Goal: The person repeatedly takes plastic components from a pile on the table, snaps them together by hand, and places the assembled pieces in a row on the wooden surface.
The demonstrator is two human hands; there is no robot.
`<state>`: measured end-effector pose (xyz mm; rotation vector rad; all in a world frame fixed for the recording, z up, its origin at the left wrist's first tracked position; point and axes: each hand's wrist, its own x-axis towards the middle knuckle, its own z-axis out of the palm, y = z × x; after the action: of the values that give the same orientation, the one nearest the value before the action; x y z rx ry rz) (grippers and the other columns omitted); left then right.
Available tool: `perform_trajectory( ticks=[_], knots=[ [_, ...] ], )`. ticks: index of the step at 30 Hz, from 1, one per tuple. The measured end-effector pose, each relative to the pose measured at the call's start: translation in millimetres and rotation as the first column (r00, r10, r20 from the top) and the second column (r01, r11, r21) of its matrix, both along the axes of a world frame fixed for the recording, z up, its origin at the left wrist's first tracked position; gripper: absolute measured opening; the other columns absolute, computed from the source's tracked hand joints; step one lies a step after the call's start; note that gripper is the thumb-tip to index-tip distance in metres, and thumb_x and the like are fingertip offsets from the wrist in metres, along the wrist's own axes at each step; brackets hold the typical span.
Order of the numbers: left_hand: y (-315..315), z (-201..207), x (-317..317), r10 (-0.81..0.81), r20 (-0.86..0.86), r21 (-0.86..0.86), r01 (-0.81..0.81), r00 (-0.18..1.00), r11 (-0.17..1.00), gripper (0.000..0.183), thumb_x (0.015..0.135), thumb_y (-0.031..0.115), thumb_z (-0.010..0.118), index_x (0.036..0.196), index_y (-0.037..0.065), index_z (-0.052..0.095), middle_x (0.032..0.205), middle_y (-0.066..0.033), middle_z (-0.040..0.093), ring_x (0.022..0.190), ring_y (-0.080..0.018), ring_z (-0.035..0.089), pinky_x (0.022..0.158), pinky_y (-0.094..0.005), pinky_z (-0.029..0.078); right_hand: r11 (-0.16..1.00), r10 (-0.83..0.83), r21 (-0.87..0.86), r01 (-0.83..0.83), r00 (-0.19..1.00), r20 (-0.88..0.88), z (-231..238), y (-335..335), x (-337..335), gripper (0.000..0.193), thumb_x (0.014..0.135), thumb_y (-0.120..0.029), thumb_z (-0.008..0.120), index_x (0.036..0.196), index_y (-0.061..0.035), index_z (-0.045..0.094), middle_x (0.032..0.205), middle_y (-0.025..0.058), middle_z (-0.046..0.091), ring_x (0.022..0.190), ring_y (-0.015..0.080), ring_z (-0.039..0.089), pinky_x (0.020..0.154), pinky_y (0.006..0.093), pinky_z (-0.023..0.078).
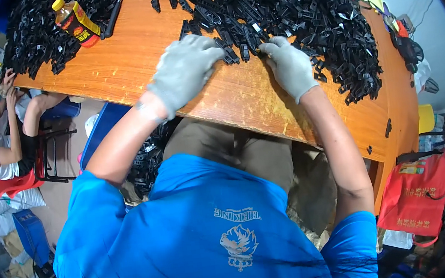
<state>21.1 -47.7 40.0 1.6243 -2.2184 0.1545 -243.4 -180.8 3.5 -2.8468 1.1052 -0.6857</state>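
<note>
Both my hands wear grey work gloves and rest at the near edge of a large heap of small black plastic parts (pixel 295 4). My left hand (pixel 187 66) lies on the left of a few parts (pixel 244 51) drawn toward me, its fingertips touching the nearest one. The thumb stands apart from the fingers. My right hand (pixel 288 65) is on the other side of these parts, its fingers stretched inward to the heap's edge. Neither palm shows, and I see no part lifted off the table.
The orange-brown wooden table (pixel 229 102) has worn patches. A yellow-capped drink bottle (pixel 76 24) stands by a second black heap (pixel 35 39) at the left. A seated person (pixel 5 131) is beyond it. A red bag (pixel 415 194) hangs at the right.
</note>
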Motion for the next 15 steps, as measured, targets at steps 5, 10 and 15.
perform_trajectory(
  ticks=[5, 10, 15],
  knots=[
    [-36.2, -16.9, -4.8, 0.003, 0.210, 0.031, -0.010, 0.978, 0.999, 0.021, 0.091, 0.019, 0.076, 0.111, 0.013, 0.076, 0.117, -0.0048, 0.071, 0.113, -0.0286, 0.067, 0.095, -0.0430, 0.055, 0.995, 0.073, 0.083, -0.062, 0.988, -0.137, 4.2, -1.7, 3.5, 0.023, 0.096, -0.015, 0.075, 0.119, -0.0173, 0.073, 0.110, 0.0103, 0.072, 0.096, 0.0364, 0.074, 0.080, 0.0469, 0.060],
    [-33.9, -20.7, -1.1, -0.016, 0.237, -0.045, 0.027, 0.971, 0.999, 0.016, 0.091, 0.021, 0.078, 0.102, 0.012, 0.072, 0.109, -0.0068, 0.070, 0.108, -0.0274, 0.068, 0.090, -0.0427, 0.055, 0.989, 0.142, 0.047, -0.141, 0.990, -0.019, 7.6, 14.7, -3.5, 0.005, 0.095, -0.018, 0.074, 0.100, -0.0166, 0.073, 0.091, 0.0117, 0.070, 0.085, 0.0361, 0.072, 0.074, 0.0493, 0.058],
    [-3.1, -7.0, -21.2, 0.070, -0.366, 0.137, -0.021, 0.928, 0.990, 0.032, 0.094, 0.017, 0.078, 0.124, 0.010, 0.069, 0.115, -0.0137, 0.070, 0.100, -0.0274, 0.071, 0.089, -0.0399, 0.058, 0.953, 0.053, 0.301, -0.048, 0.999, -0.007, 22.6, 39.1, -20.5, 0.006, 0.094, -0.015, 0.075, 0.096, -0.0177, 0.080, 0.099, 0.0127, 0.069, 0.090, 0.0369, 0.072, 0.078, 0.0491, 0.058]
  ],
)
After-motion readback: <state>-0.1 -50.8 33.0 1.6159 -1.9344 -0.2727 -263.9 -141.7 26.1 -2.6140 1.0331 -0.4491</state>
